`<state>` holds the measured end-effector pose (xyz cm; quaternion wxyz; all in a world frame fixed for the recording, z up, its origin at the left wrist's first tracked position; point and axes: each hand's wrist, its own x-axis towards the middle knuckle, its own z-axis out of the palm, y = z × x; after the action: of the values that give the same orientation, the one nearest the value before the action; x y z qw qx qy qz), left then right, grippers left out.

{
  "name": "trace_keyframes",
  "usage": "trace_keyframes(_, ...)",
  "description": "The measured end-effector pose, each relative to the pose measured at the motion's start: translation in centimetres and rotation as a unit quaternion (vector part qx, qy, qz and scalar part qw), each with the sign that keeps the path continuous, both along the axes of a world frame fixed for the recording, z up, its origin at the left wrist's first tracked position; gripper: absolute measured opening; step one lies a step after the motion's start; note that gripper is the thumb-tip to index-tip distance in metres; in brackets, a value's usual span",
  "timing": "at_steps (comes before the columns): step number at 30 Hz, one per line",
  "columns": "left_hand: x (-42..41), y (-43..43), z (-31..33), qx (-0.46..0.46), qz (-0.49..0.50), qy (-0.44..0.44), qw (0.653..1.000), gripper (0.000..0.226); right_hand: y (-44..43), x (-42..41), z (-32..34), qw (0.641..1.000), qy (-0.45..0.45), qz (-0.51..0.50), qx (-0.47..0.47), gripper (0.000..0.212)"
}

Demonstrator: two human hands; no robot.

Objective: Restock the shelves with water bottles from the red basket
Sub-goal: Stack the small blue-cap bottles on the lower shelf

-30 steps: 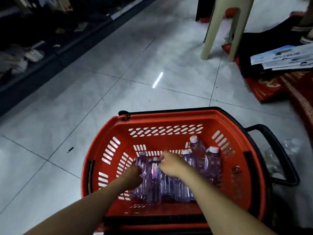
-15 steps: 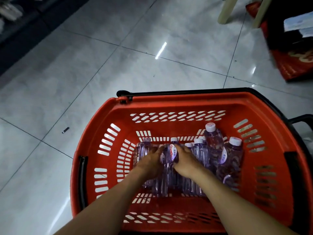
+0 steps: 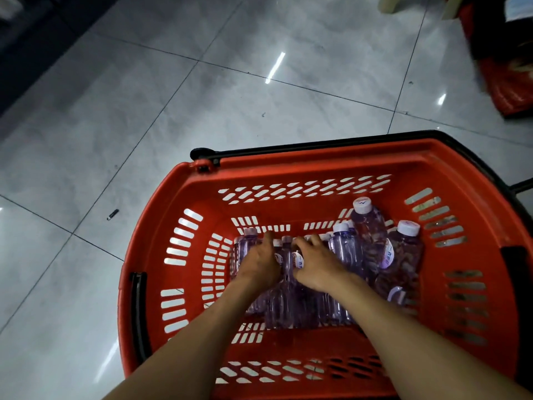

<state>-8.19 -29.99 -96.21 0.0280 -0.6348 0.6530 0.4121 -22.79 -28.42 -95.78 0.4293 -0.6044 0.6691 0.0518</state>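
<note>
A red basket [image 3: 288, 168] with a black handle stands on the tiled floor below me. Several clear, purplish water bottles with white caps lie packed on its bottom. Two bottles [image 3: 372, 226] at the right lean with their caps up. My left hand [image 3: 259, 264] curls over the bottles at the left of the pack. My right hand [image 3: 314, 264] grips a bottle [image 3: 297, 261] in the middle, thumb against its white label. Both forearms reach in from the near rim.
Grey glossy floor tiles [image 3: 202, 96] spread to the left and beyond the basket. A dark shelf base [image 3: 17, 53] runs along the upper left. Red goods [image 3: 507, 82] and pale stool legs [image 3: 389, 4] lie at the upper right. A small dark object [image 3: 112, 214] lies on the floor.
The view has tilted further down onto the basket. Both hands have stayed on the bottle pack and closed in around the middle bottles.
</note>
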Motion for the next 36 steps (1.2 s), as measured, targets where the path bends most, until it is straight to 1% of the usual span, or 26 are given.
trace_keyframes(4, -0.1, 0.0, 0.3, 0.036, 0.057, 0.015, 0.998, 0.075, -0.2, 0.3, 0.0, 0.998, -0.015, -0.061, 0.017, 0.097)
trace_keyframes(5, 0.0, -0.3, 0.4, 0.051, 0.078, 0.019, 0.995, 0.075, -0.4, 0.3, 0.1, 0.997, -0.005, -0.067, 0.023, 0.097)
trace_keyframes(6, 0.1, -0.6, 0.5, 0.065, 0.094, 0.027, 0.993, 0.069, -0.6, 0.3, 0.2, 0.997, 0.009, -0.065, 0.026, 0.092)
trace_keyframes(8, 0.3, -1.1, 0.7, 0.085, 0.097, 0.044, 0.991, 0.041, -0.8, -0.1, 0.5, 0.997, 0.010, -0.068, 0.022, 0.074)
trace_keyframes(9, 0.4, -1.1, 0.8, 0.091, 0.087, 0.045, 0.991, 0.031, -0.8, -0.4, 0.7, 0.997, -0.004, -0.074, 0.022, 0.071)
trace_keyframes(10, 0.5, -1.1, 0.9, 0.091, 0.075, 0.044, 0.992, 0.028, -0.8, -0.8, 0.9, 0.996, -0.021, -0.078, 0.024, 0.073)
trace_keyframes(11, 0.7, -1.1, 1.1, 0.088, 0.065, 0.045, 0.993, 0.031, -0.7, -1.2, 1.0, 0.995, -0.042, -0.081, 0.030, 0.078)
trace_keyframes(14, 1.2, -1.0, 1.6, 0.093, 0.064, 0.058, 0.992, 0.058, 0.0, -1.5, 1.5, 0.988, -0.119, -0.074, 0.059, 0.088)
trace_keyframes(16, 1.5, -1.0, 1.9, 0.117, 0.083, 0.104, 0.984, 0.067, 0.7, -1.1, 1.5, 0.983, -0.152, -0.054, 0.091, 0.097)
trace_keyframes(17, 1.6, -0.9, 2.1, 0.134, 0.092, 0.129, 0.978, 0.069, 1.1, -0.9, 1.5, 0.978, -0.172, -0.062, 0.104, 0.101)
trace_keyframes(19, 1.5, -0.5, 2.4, 0.142, 0.082, 0.146, 0.976, 0.069, 1.5, -0.9, 1.4, 0.966, -0.203, -0.107, 0.116, 0.109)
trace_keyframes(21, 1.4, 0.0, 2.6, 0.150, 0.101, 0.161, 0.970, 0.074, 1.7, -1.4, 1.3, 0.961, -0.201, -0.148, 0.122, 0.117)
trace_keyframes(22, 1.3, 0.0, 2.8, 0.167, 0.118, 0.177, 0.963, 0.071, 1.7, -1.7, 1.3, 0.959, -0.191, -0.165, 0.128, 0.119)
trace_keyframes(24, 1.4, 0.3, 2.9, 0.203, 0.123, 0.207, 0.949, 0.059, 1.7, -2.3, 1.4, 0.947, -0.194, -0.200, 0.158, 0.114)
trace_keyframes(25, 1.6, 0.5, 2.9, 0.216, 0.123, 0.217, 0.944, 0.063, 1.6, -2.4, 1.5, 0.937, -0.209, -0.218, 0.177, 0.108)
trace_keyframes(27, 1.9, 1.2, 3.0, 0.239, 0.138, 0.241, 0.931, 0.084, 1.6, -2.6, 1.8, 0.919, -0.239, -0.238, 0.204, 0.100)
trace_keyframes(29, 1.9, 1.9, 3.1, 0.242, 0.144, 0.266, 0.922, 0.093, 1.5, -2.6, 2.2, 0.915, -0.252, -0.236, 0.207, 0.100)
trace_keyframes(31, 1.9, 2.4, 3.3, 0.233, 0.148, 0.275, 0.921, 0.102, 1.7, -2.6, 2.6, 0.922, -0.253, -0.219, 0.196, 0.100)
trace_keyframes(33, 2.1, 2.7, 3.7, 0.218, 0.166, 0.287, 0.918, 0.110, 1.7, -2.5, 3.3, 0.936, -0.247, -0.193, 0.161, 0.097)
trace_keyframes(34, 2.4, 2.6, 4.2, 0.213, 0.180, 0.293, 0.915, 0.109, 1.6, -2.5, 3.8, 0.942, -0.243, -0.184, 0.138, 0.095)
trace_keyframes(36, 3.3, 1.7, 5.8, 0.200, 0.190, 0.308, 0.910, 0.092, 0.8, -2.7, 5.2, 0.939, -0.266, -0.198, 0.087, 0.087)
